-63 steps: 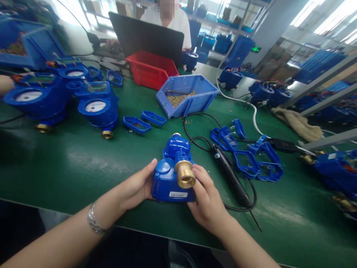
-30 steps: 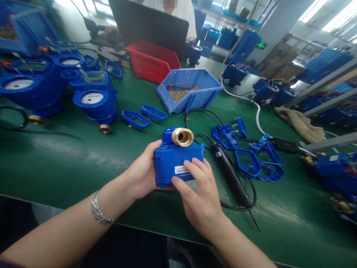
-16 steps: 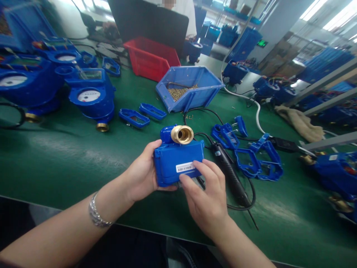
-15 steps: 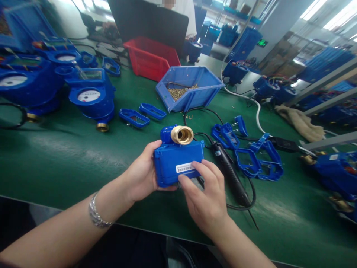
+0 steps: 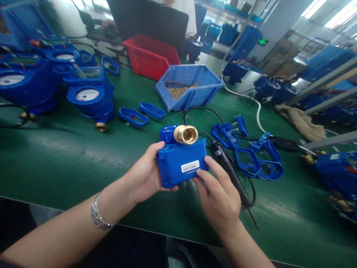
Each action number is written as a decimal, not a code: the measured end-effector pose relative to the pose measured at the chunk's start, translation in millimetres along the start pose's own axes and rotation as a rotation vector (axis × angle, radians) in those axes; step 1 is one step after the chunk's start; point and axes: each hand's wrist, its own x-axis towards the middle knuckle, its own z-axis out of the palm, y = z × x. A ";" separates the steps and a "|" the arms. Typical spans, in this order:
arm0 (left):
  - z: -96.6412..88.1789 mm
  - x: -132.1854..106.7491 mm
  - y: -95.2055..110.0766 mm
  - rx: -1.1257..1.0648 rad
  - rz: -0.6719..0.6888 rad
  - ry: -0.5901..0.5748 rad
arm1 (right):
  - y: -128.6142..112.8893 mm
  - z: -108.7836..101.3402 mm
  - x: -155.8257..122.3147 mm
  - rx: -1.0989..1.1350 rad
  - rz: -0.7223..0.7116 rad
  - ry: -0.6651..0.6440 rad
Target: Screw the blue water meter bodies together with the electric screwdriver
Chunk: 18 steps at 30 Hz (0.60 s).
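Observation:
A blue water meter [image 5: 178, 158] is held up over the green bench, its brass threaded end toward me and a white barcode label on its near face. My left hand [image 5: 146, 169] grips the meter's left end, thumb on top and fingers underneath. At the lower right corner, my right hand [image 5: 219, 190] holds the meter by its fingertips, just beside the label. Behind my right hand lies a black electric screwdriver [image 5: 230, 173] with a long thin bit and a cable. The meter's dial side is hidden from me.
Blue meters [image 5: 89, 95] stand at the left, near loose blue covers [image 5: 134, 117]. A blue bin [image 5: 192, 89] of small brass-coloured screws sits beside a red bin [image 5: 150, 56]. Blue frames [image 5: 259, 160] lie at the right. Across the bench is a person's white sleeve [image 5: 191, 18].
The meter has shifted slightly right and turned a little. My right hand's fingers have moved off the label to the meter's right corner, leaving the whole barcode showing.

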 end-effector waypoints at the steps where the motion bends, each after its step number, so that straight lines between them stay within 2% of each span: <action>1: 0.0 0.5 0.2 -0.002 0.000 0.004 | 0.0 0.3 0.0 0.002 -0.001 0.005; 10: -1.7 -1.3 4.4 -0.027 -0.012 0.020 | 2.7 5.3 0.3 -0.025 -0.036 0.030; 18: -4.0 -1.8 4.6 -0.022 -0.002 0.015 | -8.9 5.8 5.2 0.011 0.001 -0.056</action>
